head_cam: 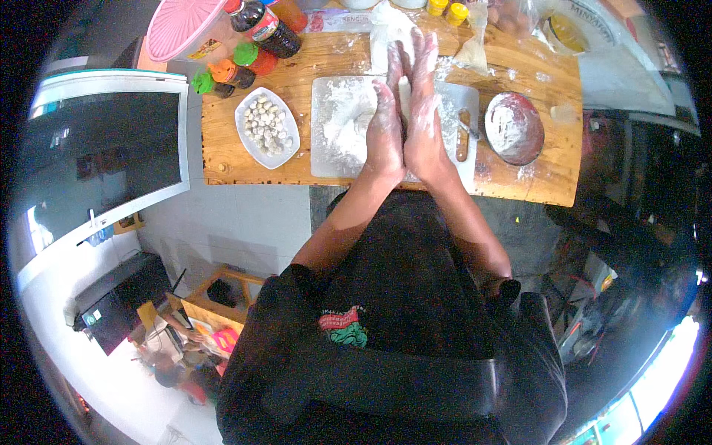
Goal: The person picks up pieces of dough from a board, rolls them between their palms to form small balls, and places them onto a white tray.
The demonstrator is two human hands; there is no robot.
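My left hand (385,128) and my right hand (425,122) are raised palm to palm, both dusted with white flour. A pale roll of dough (404,97) is held between the palms, its end showing in the gap. Beneath them lies a white plastic cutting board (325,158), its left half covered with loose flour (345,125). Left of the board, a white dish (248,146) holds several small floured dough pieces (266,122). A reddish-brown bowl (531,139) with flour in it stands to the right. Part of the board is hidden by my hands.
Bottles of dark sauce (267,28) and small jars (247,55) stand at the wooden table's (250,177) back left, beside a pink-lidded container (183,28). An open flour bag (389,28), yellow-capped jars (457,14) and a tied plastic bag (474,53) lie behind. Another person (172,372) is at lower left.
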